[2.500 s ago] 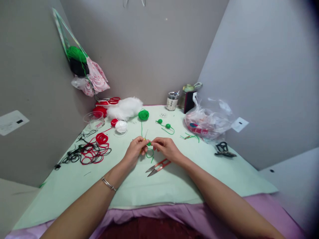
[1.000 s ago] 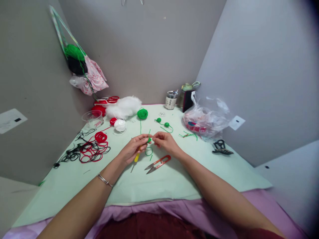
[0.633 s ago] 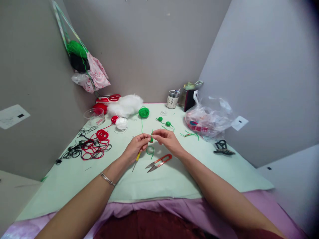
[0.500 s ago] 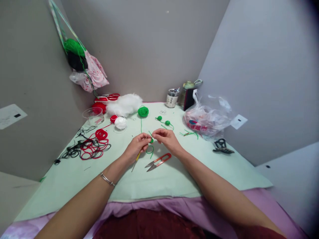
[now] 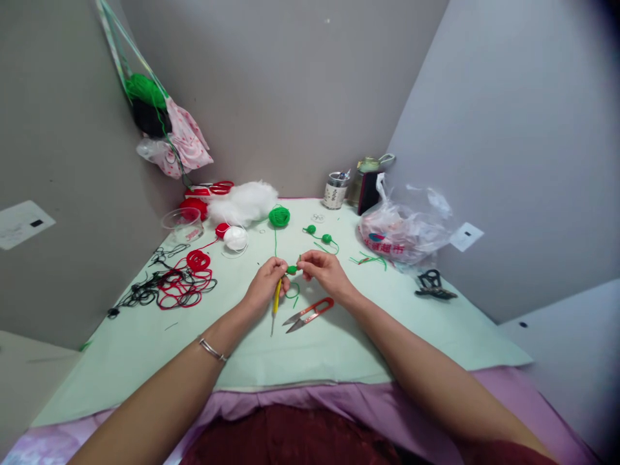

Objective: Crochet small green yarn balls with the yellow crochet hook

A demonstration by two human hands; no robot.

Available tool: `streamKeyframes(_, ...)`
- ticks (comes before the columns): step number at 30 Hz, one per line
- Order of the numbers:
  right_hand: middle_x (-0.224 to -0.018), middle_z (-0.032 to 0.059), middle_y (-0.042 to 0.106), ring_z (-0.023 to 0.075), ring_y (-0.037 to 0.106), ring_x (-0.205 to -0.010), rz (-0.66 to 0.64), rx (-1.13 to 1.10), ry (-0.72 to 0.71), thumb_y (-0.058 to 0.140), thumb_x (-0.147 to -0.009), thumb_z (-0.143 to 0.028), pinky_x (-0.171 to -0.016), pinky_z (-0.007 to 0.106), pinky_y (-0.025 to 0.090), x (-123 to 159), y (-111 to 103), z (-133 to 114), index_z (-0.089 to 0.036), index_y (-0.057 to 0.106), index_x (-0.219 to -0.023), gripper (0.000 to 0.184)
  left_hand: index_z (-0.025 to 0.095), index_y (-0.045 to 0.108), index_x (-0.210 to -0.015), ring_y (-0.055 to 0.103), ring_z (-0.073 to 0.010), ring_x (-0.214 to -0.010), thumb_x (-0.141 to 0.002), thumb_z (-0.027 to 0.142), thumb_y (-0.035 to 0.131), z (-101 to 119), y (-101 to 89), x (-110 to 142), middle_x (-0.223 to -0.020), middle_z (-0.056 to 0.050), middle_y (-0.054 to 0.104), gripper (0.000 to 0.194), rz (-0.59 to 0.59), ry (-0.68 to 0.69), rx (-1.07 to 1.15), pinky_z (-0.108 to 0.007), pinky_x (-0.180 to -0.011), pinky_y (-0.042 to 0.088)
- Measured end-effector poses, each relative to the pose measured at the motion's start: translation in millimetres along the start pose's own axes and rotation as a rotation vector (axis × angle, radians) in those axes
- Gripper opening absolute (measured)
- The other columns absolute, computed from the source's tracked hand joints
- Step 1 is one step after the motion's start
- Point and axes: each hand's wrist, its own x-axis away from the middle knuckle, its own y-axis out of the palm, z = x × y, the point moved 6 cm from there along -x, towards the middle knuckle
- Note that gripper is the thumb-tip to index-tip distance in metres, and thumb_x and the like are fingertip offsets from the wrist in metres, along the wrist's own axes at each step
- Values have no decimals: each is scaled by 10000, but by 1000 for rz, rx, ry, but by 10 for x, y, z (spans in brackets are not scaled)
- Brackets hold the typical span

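Note:
My left hand (image 5: 265,283) is closed on a small green crocheted piece (image 5: 291,269) and also keeps a yellow-handled crochet hook (image 5: 276,298), its metal end pointing down toward me. At the piece's right end, the fingertips of my right hand (image 5: 327,271) pinch what looks like a green yarn end; fingers partly hide it. A loop of green yarn (image 5: 292,296) hangs or lies just below. Orange-handled thread snips (image 5: 314,312) lie on the cloth in front of my hands. Behind them sits a green yarn ball (image 5: 279,217), its strand running toward my left hand.
Tangled red and black cords (image 5: 177,287) spread at left, near white stuffing (image 5: 247,202) and a clear plastic cup (image 5: 186,226). Two green crocheted balls (image 5: 326,239) lie beyond my right hand. At right are a plastic bag (image 5: 402,232) and a black hair clip (image 5: 433,285).
The crochet hook has swung to a more upright angle as my left hand turned. More of the green piece now shows between my hands. My right hand has barely moved.

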Motion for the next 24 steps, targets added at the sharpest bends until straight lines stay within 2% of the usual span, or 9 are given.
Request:
streamKeyframes(5, -619, -28, 628, 132, 541, -565, 37, -40, 34, 768, -762, -429, -598, 289, 469, 1, -6, 26, -206, 662, -772, 248, 214, 557, -891, 549, -118, -476, -771, 313, 782, 16, -39, 3, -568, 41, 632, 273, 45, 13, 38, -201, -492, 415)
streamKeyframes(8, -626, -31, 630, 126, 531, -557, 46, -40, 53, 762, -745, -398, -584, 283, 453, 10, 5, 40, -202, 675, -762, 215, 199, 596, -955, 537, -100, -493, -717, 218, 758, 17, -55, 4, -590, 50, 630, 289, 42, -11, 75, -185, -499, 411)
streamKeyframes(13, -586, -49, 595, 121, 518, -539, 61, -40, 76, 781, -723, -371, -567, 276, 432, 19, 9, 54, -199, 675, -742, 203, 177, 631, -922, 490, -74, -496, -656, 172, 739, 22, -42, 12, -636, 44, 602, 287, -6, -97, 153, -172, -460, 356)
streamKeyframes(18, -595, -47, 610, 119, 516, -518, 59, -57, 82, 774, -728, -372, -546, 277, 430, 8, -1, 69, -204, 661, -740, 203, 150, 666, -1099, 486, -62, -519, -671, 151, 784, 45, -23, 36, -722, 29, 632, 444, -16, -129, 204, -175, -484, 378)
streamKeyframes(22, -596, -49, 595, 122, 518, -534, 68, -68, 74, 774, -733, -372, -543, 272, 442, 1, -21, 82, -209, 654, -747, 204, 141, 672, -1082, 570, -76, -593, -710, 160, 797, 23, -76, 9, -804, -13, 695, 393, 45, -101, 197, -196, -582, 472)
streamKeyframes(24, -651, -31, 633, 130, 544, -577, 72, -73, 64, 779, -743, -387, -559, 271, 467, 4, -29, 76, -212, 653, -771, 218, 149, 674, -1066, 609, -96, -637, -722, 177, 800, 14, -104, -9, -844, -27, 720, 367, 73, -76, 182, -218, -623, 502)
